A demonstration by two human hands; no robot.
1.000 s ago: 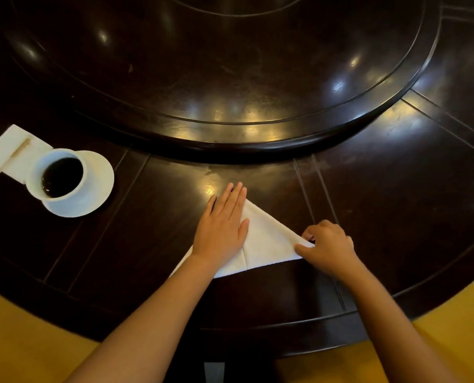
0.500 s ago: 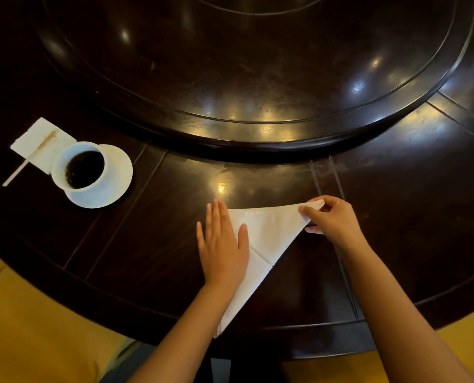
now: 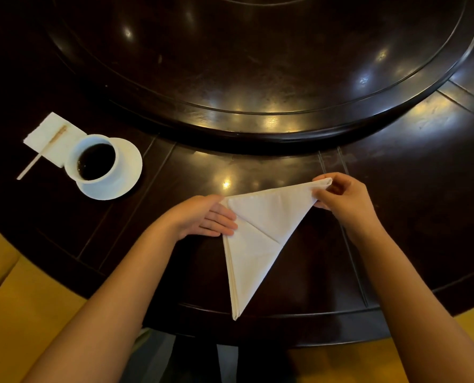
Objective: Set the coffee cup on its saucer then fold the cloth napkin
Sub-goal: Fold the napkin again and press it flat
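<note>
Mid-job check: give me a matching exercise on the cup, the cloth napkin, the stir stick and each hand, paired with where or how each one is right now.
Things:
1. coffee cup
2. cloth napkin
3. stir stick
4. right hand
5. left hand

States:
A. pinching the napkin's far corner
B. lying across a paper napkin
C. standing on the saucer, filled with dark coffee
D. resting at the napkin's left edge
E. folded into a triangle, tip at the table's near edge

Pairs: 1-C, 2-E, 3-B, 4-A, 5-D
</note>
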